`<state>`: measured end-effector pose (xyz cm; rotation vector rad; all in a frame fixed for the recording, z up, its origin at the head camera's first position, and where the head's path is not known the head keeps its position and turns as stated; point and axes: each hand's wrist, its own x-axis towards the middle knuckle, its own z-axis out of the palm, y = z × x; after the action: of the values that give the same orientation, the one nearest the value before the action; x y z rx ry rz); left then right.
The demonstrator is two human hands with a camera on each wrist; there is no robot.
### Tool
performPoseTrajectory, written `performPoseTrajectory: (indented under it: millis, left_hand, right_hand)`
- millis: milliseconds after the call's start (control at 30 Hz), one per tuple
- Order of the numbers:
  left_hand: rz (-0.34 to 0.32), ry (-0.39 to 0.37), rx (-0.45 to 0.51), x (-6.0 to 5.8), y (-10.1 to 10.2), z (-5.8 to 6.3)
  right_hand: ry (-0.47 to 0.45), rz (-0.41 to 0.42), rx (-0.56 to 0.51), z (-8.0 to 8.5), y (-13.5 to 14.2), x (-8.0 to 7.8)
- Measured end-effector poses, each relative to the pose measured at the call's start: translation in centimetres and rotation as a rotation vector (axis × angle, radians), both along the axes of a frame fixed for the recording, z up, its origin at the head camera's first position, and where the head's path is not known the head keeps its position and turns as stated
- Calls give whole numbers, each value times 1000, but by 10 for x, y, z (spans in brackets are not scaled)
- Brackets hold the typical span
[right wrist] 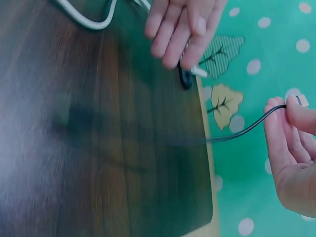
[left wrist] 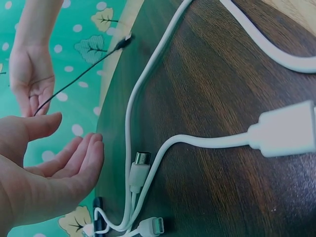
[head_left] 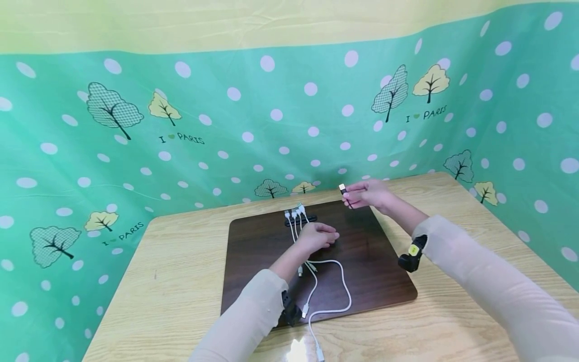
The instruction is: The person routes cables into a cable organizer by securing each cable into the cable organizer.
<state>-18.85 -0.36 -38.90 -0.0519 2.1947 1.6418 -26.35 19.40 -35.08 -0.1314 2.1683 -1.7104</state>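
My right hand (head_left: 368,193) is raised over the far right corner of the dark wooden board. Between thumb and fingers it pinches a thin black USB cable (right wrist: 249,129) close to its plug (head_left: 342,187). The cable's other end (left wrist: 124,42) swings free and looks blurred in the right wrist view. My left hand (head_left: 318,237) hovers above the board's middle, thumb and fingers apart with nothing between them. Under and beside it run several white charging cables (head_left: 312,286). Their far plugs sit at a black cable holder (head_left: 312,218) near the board's back edge.
The dark board (head_left: 375,261) lies on a light wooden table (head_left: 181,271). One white cable's plug (head_left: 319,354) reaches past the board's front edge onto the table. A green dotted curtain (head_left: 203,166) hangs close behind the table and along its sides.
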Motion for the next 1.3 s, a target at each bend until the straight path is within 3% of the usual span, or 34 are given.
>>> performPoseTrajectory:
  millis: [500, 833, 1300]
  left_hand:
    - [-49, 50, 81, 1, 4, -6]
    - [-66, 16, 188, 6, 7, -10]
    - [-6, -34, 278, 8, 3, -16]
  right_hand:
    - [-37, 35, -60, 6, -40, 5]
    - [-30, 39, -69, 7, -56, 3]
    - [-53, -6, -182, 6, -62, -6]
